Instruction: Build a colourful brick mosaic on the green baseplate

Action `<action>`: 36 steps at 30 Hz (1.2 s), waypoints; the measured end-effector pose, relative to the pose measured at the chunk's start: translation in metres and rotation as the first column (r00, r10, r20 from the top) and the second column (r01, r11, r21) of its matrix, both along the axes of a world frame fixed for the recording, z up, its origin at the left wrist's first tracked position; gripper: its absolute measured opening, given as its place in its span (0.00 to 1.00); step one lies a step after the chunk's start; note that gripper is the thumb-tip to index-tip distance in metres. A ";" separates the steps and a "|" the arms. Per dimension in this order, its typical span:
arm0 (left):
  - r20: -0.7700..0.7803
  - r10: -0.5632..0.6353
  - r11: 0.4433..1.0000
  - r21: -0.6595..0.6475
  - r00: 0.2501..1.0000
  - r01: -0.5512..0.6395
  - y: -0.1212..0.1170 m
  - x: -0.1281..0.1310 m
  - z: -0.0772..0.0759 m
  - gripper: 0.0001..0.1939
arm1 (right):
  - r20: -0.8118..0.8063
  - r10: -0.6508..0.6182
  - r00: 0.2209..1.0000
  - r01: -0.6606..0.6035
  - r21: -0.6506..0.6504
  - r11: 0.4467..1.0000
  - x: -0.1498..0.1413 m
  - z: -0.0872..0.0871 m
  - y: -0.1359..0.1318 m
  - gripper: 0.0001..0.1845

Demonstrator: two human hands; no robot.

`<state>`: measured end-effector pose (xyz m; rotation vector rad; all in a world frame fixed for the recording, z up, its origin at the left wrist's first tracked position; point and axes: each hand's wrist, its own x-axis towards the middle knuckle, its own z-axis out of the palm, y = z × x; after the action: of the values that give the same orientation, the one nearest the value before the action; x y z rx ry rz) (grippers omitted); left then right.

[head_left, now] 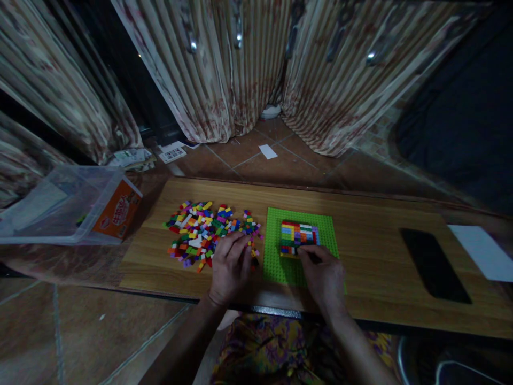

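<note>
A green studded baseplate lies on the wooden table, carrying a rectangular block of colourful toy building bricks built up in rows. My right hand reaches over the plate's front right part. Its thumb and forefinger are pinched together at the front edge of the built block, on a small brick that the fingertips mostly cover. My left hand hovers at the right front side of a heap of loose bricks. Its fingers are curled closed, and anything between them is hidden.
At the left stands a clear plastic box with an orange label. A black phone-like slab and a white sheet lie on the table's right side. Striped curtains hang behind, above a tiled floor with scattered papers.
</note>
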<state>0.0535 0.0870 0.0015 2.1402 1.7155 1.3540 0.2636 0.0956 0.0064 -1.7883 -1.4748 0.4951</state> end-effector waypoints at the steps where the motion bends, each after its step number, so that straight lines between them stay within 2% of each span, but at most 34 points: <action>1: 0.002 -0.004 1.000 -0.002 1.000 0.004 0.000 0.000 0.000 0.13 | 0.002 0.006 1.000 -0.006 0.006 1.000 0.000 -0.001 0.000 0.13; 5: 0.011 -0.009 1.000 0.011 1.000 0.009 0.000 -0.001 -0.001 0.13 | -0.001 0.012 1.000 -0.012 0.024 1.000 0.002 -0.002 -0.002 0.13; 9: 0.020 0.020 0.999 0.045 1.000 -0.021 0.000 -0.001 -0.002 0.12 | 0.009 0.046 0.999 -0.047 0.124 0.991 -0.008 -0.001 -0.011 0.13; 12: 0.026 0.042 0.998 0.038 0.999 -0.043 0.000 -0.002 -0.002 0.12 | 0.077 0.217 0.973 -0.228 0.168 0.959 -0.025 0.002 -0.021 0.11; 14: 0.045 0.061 0.998 0.030 0.997 -0.063 0.001 -0.002 -0.003 0.12 | 0.130 0.329 0.935 -0.346 0.143 0.927 -0.040 0.003 -0.025 0.10; 16: 0.059 0.073 0.997 0.025 0.996 -0.074 0.001 -0.002 -0.003 0.12 | 0.165 0.385 0.908 -0.402 0.089 0.911 -0.053 0.003 -0.027 0.10; 24: 0.059 0.082 0.997 0.004 0.995 -0.083 0.001 -0.002 -0.001 0.11 | 0.247 0.367 0.897 -0.355 -0.093 0.930 -0.083 0.005 -0.017 0.10; 32: 0.043 0.082 0.997 0.001 0.996 -0.082 0.002 -0.002 -0.003 0.11 | 0.242 0.366 0.899 -0.324 -0.197 0.925 -0.087 0.014 -0.011 0.10; 36: 0.040 0.086 0.996 0.009 0.995 -0.087 0.003 -0.002 -0.003 0.11 | 0.211 0.356 0.910 -0.322 -0.180 0.930 -0.088 0.013 -0.011 0.10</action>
<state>0.0514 0.0895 -0.0016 2.0526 1.8098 1.4194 0.1755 0.0847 0.0195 -1.7514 -1.9846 0.5840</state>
